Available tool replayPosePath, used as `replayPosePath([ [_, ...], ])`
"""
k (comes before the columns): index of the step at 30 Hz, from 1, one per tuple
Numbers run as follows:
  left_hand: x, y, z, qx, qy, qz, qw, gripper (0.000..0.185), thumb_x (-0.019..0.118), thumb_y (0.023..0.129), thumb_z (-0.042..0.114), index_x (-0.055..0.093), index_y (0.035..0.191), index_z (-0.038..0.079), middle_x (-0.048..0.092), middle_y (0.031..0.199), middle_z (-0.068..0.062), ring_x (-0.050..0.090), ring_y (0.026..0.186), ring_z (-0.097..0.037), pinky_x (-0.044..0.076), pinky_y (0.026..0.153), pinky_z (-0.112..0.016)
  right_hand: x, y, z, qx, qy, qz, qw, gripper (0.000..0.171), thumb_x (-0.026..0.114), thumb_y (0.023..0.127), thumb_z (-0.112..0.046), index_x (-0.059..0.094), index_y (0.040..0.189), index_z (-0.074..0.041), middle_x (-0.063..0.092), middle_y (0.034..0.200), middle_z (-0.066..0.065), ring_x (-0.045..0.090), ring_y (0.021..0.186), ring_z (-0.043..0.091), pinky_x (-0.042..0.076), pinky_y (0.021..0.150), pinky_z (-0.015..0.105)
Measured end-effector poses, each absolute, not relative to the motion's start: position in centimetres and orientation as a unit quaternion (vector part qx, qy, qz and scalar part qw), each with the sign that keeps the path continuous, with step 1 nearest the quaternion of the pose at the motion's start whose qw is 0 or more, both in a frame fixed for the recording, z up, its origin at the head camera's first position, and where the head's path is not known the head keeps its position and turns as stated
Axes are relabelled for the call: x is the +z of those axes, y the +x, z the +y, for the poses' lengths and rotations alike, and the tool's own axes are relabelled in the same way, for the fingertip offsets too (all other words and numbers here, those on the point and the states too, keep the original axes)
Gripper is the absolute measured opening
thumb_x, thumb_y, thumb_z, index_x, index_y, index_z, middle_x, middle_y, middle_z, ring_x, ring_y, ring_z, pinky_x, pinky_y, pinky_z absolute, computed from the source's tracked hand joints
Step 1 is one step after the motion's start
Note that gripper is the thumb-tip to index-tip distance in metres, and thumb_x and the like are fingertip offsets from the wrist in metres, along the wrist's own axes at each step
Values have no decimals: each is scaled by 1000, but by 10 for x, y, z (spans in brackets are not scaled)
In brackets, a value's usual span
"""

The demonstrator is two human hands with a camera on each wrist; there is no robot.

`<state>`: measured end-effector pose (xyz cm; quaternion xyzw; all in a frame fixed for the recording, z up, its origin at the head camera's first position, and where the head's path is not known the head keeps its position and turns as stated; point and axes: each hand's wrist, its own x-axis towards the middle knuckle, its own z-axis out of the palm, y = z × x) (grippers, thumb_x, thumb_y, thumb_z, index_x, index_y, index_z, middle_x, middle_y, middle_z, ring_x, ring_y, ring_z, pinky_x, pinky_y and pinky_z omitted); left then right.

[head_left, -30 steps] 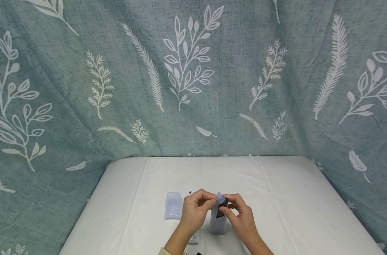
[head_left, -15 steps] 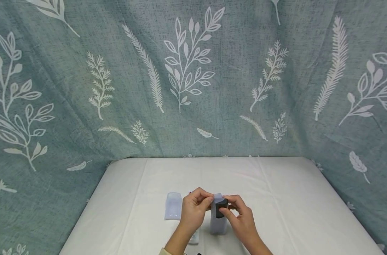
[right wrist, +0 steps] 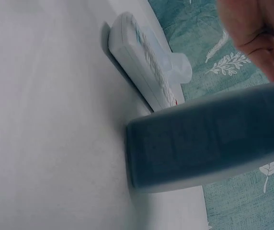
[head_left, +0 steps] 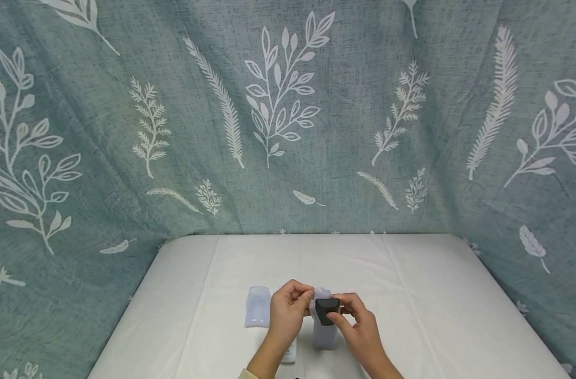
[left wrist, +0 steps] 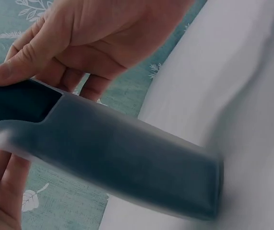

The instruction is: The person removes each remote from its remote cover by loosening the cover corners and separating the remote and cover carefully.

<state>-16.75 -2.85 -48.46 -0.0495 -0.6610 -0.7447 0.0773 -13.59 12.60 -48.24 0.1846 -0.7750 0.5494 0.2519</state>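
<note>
A dark remote control (head_left: pixel 327 310) stands upright on the table inside a translucent silicone sleeve (head_left: pixel 324 338), its dark end bare above the sleeve's edge. My right hand (head_left: pixel 362 322) grips that end, thumb on the front and fingers behind. With thumb and fingertips, my left hand (head_left: pixel 287 311) pinches the sleeve's rim and pulls it out to the left. In the left wrist view the sleeve (left wrist: pixel 127 148) covers most of the remote's length, and its stretched lip lies by my left fingers (left wrist: pixel 11 187). Partly behind my left wrist lies a white remote control (head_left: pixel 289 352).
Left of my hands, a second translucent sleeve (head_left: pixel 257 307) lies on the white-covered table (head_left: pixel 212 337). In the right wrist view the white remote (right wrist: pixel 139 60) lies close beside the upright one. A green leaf-patterned curtain (head_left: pixel 288 184) hangs behind the table and at both sides.
The dark remote has turned to show its broad face toward me. My left hand has shifted slightly left with the sleeve's rim; the right hand keeps its hold, a little lower.
</note>
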Motion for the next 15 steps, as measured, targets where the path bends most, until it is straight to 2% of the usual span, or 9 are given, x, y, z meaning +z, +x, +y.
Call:
replayPosePath([
  [6, -489, -170, -28, -751, -47, -655, 69, 9, 70, 88, -2, 67, 95, -8, 72, 89, -26, 69, 68, -5, 61, 60, -23, -482, -136, 125, 560, 174, -772, 246, 34, 73, 78, 11, 63, 107, -3, 74, 93, 5, 65, 86, -2, 54, 70, 20],
  [9, -491, -171, -27, -754, -45, -652, 65, 12, 72, 88, 1, 68, 97, -6, 73, 92, -25, 70, 69, -5, 62, 62, -23, -482, -136, 125, 565, 155, -777, 230, 32, 74, 80, 8, 63, 108, -4, 74, 95, 5, 64, 87, -3, 55, 72, 21],
  [15, -494, -170, -28, -741, -36, -668, 66, 12, 74, 87, 4, 70, 98, -1, 73, 96, -19, 70, 72, -4, 61, 64, -20, -505, -146, 134, 560, 159, -787, 206, 35, 74, 86, -2, 62, 115, -16, 73, 104, -3, 64, 93, -1, 56, 75, 23],
])
